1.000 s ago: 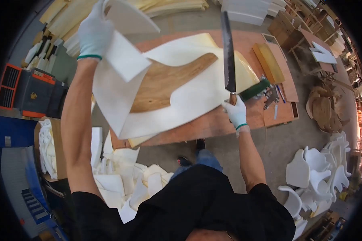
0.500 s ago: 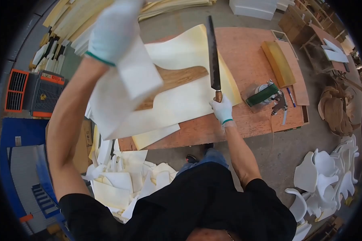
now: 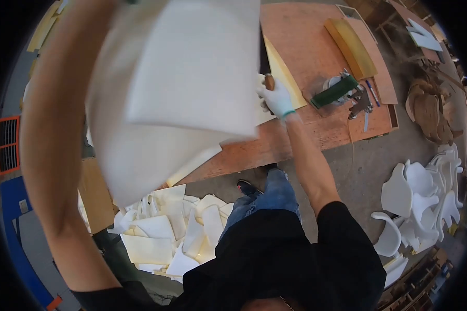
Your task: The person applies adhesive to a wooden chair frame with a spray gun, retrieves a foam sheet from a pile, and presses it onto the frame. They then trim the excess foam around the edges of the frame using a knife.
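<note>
In my right hand (image 3: 278, 98), gloved in white, is a long knife (image 3: 269, 81), held by its wooden handle. Most of its dark blade is hidden behind a raised white foam piece (image 3: 192, 67). My left arm (image 3: 54, 129) reaches up past the top edge, where only a bit of green glove cuff shows. The hand itself is out of frame. Below the raised piece hangs a larger white foam sheet (image 3: 150, 160), blurred by motion. Another foam sheet (image 3: 286, 72) with a yellowed edge lies on the wooden table (image 3: 311, 31) beside the knife.
A green-wrapped tool (image 3: 337, 92), a spray gun (image 3: 359, 102), a pen (image 3: 372, 93) and a yellow foam block (image 3: 350, 49) lie at the table's right. Foam offcuts (image 3: 155, 236) pile up below it. White cut foam shapes (image 3: 420, 197) and brown pieces (image 3: 430, 111) stand on the right floor.
My left hand has gone up out of frame, and the foam has risen closer to the camera, now covering the curved wooden template. The knife stays in my right hand, its blade now mostly covered.
</note>
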A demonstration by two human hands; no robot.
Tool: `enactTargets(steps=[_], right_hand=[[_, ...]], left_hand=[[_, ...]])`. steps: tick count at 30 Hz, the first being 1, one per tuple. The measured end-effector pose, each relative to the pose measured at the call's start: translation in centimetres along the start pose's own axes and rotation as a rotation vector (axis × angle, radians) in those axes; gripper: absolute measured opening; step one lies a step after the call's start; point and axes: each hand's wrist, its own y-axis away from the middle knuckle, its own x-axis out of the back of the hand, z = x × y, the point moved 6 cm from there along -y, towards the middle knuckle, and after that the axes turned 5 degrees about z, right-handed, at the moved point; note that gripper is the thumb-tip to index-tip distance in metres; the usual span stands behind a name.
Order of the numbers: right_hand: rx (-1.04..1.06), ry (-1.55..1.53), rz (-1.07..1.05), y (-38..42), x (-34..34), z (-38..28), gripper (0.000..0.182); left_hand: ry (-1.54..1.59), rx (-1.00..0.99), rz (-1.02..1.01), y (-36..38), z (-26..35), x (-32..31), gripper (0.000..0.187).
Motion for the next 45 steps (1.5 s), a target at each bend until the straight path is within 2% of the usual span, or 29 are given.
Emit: enactTargets(steps=[3, 5, 6, 8, 9, 10, 11, 12, 13, 14, 24, 37, 45], right_hand=[[-0.005, -0.126, -0.033, -5.3, -0.9, 4.6, 0.043], [-0.027, 0.342, -0.023, -3.9, 0.2, 3.3, 0.057], [-0.034, 0.32, -0.016, -4.3, 0.8, 4.9, 0.057], [0.354, 0.488, 0.162, -4.2, 2.1, 5.2, 0.066], [0.212, 0.498, 0.056, -3.9, 2.5, 6.2, 0.065], [0.205, 0.498, 0.043, -3.9, 2.7, 5.7, 0.065], [0.247, 0.559, 0.034, -3.9, 2.7, 5.2, 0.064], [0.289, 0.617, 0.03, -4.0, 2.4, 4.6, 0.063], [0.284, 0.617, 0.022, -4.3, 2.1, 4.1, 0.063], [0.268, 0.666, -0.024, -4.9, 1.6, 3.3, 0.061], [0.341, 0.674, -0.057, -10.6, -1.2, 1.0, 0.055], [0.387, 0.683, -0.06, -10.5, -1.4, 2.1, 0.055], [0.348, 0.79, -0.086, -10.9, -1.8, 1.1, 0.054]], left_hand=[[0.045, 0.061, -0.026, -0.9, -1.5, -0.3, 0.049], [0.091, 0.095, -0.041, -1.5, -2.6, -0.7, 0.049], [0.107, 0.109, -0.053, -1.9, -3.2, -1.0, 0.049], [0.127, 0.144, -0.064, -2.1, -4.7, -1.3, 0.05], [0.134, 0.146, -0.066, -2.1, -5.4, -1.4, 0.05], [0.111, 0.051, -0.089, -2.2, -5.8, -1.3, 0.05], [-0.049, -0.25, -0.178, -2.2, -5.1, -1.7, 0.051], [0.204, 0.112, -0.055, -1.9, -6.7, -1.5, 0.051], [0.265, 0.36, -0.102, -2.1, -7.4, -1.4, 0.058], [0.219, 0.402, -0.074, -1.9, -7.5, -1.1, 0.057], [0.109, 0.44, -0.015, -0.7, -8.2, -0.2, 0.054], [0.067, 0.494, 0.027, 0.0, -8.4, 0.5, 0.051], [0.054, 0.504, 0.027, 0.0, -8.2, 0.1, 0.05]])
